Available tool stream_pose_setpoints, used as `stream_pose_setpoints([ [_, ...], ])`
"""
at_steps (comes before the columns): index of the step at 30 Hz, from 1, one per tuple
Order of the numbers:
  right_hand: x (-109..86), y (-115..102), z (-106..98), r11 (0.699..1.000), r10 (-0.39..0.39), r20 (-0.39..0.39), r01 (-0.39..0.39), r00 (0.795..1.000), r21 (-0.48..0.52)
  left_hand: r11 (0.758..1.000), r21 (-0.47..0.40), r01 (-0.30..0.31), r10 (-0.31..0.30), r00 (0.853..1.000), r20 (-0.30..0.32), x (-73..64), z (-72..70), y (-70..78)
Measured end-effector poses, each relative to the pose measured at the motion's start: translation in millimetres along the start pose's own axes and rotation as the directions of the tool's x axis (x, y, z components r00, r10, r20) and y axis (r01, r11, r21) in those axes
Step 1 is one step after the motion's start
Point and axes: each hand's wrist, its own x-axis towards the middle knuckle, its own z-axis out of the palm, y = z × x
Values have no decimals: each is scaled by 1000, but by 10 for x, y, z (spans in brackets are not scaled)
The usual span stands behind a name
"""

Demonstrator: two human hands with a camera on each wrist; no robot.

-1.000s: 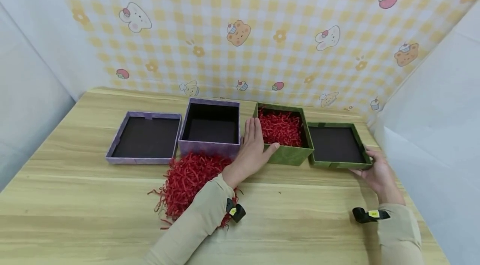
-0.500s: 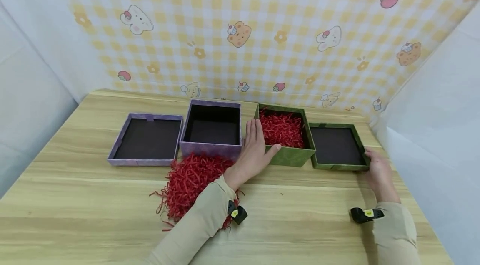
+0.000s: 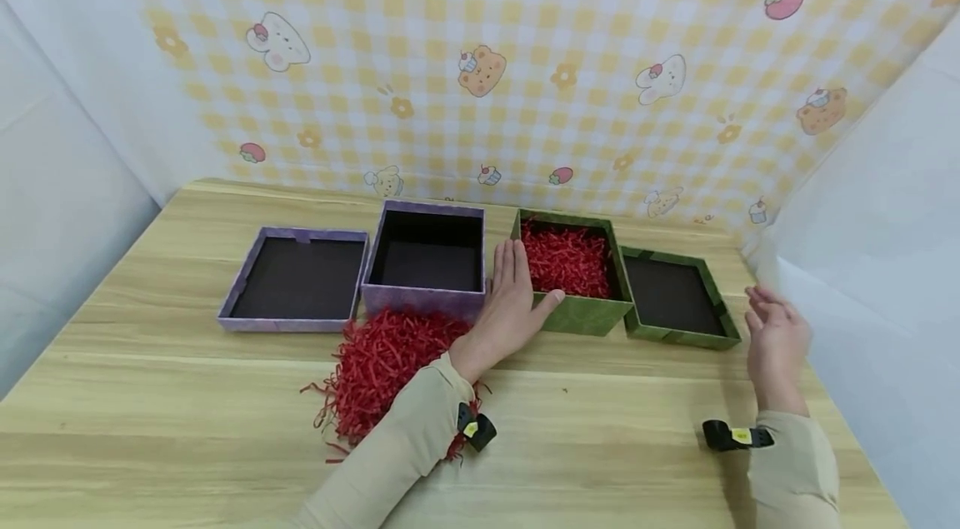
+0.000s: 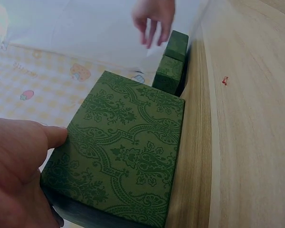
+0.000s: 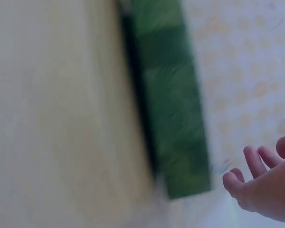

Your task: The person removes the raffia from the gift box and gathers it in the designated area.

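Observation:
Red shredded paper [image 3: 566, 262] lies inside a green patterned box [image 3: 577, 315]. My left hand [image 3: 510, 308] rests against this box's left side with straight fingers, its thumb at the front rim; in the left wrist view the thumb [image 4: 54, 137] touches the patterned green side. To the right of the box lies a shallow green lid [image 3: 682, 337], black inside and turned at a slight angle. Beside the lid's right edge, my right hand [image 3: 776, 337] is off it, fingers loosely bent and holding nothing. The right wrist view shows those fingers [image 5: 254, 161] apart from the green lid [image 5: 175, 104].
Left of the left hand stands a purple box [image 3: 423, 297] with a bare black inside. A purple lid [image 3: 288, 324] lies beside it. A loose heap of red shredded paper [image 3: 375, 371] spreads in front. A checked cloth [image 3: 420, 54] hangs behind the wooden table [image 3: 600, 446].
The right hand held the green lid's right edge, then let go and moved slightly right. The lid's right side has turned toward the front. The left hand has stayed at the green box.

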Motion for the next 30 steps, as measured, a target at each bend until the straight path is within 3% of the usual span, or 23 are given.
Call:
stream_pose_setpoints([
  [3, -117, -116, 189, 989, -99, 26, 96, 995, 110, 1000, -5, -3, 3, 1000, -1, 6, -9, 6],
  [7, -295, -157, 429, 978, -209, 188, 206, 960, 37, 1000, -1, 0, 0, 1000, -7, 8, -14, 4],
  [9, -374, -126, 523, 962, -257, 286, 273, 923, -18, 1000, 0, 2, -2, 1000, -4, 7, -10, 4],
  [12, -460, -36, 635, 919, -279, 459, 374, 843, -128, 1000, 5, -3, 3, 1000, -8, 0, 2, 3],
  [13, -481, 0, 664, 902, -263, 518, 398, 814, -168, 1000, 7, -3, 3, 1000, -11, -3, 8, 3],
  [15, -528, 76, 714, 832, -214, 615, 472, 758, -292, 1000, 9, -2, 2, 1000, -12, -8, 26, 2],
  [16, -549, 114, 733, 789, -175, 653, 501, 737, -354, 1000, 8, -1, 1, 1000, -10, -14, 36, 1],
  [18, -593, 189, 768, 702, -92, 694, 541, 714, -463, 1000, 2, 3, -3, 1000, -7, -23, 55, -2],
  [20, -642, 260, 807, 642, -18, 711, 553, 703, -530, 1000, -7, 6, -6, 1000, -4, -33, 62, 1],
  [24, -704, 374, 906, 623, 89, 703, 511, 706, -592, 1000, -6, 2, -2, 1000, -18, -35, 54, 6],
  [30, -698, 495, 994, 548, 106, 634, 487, 766, -680, 1000, 24, -4, 5, 999, -33, -11, 51, 7],
])
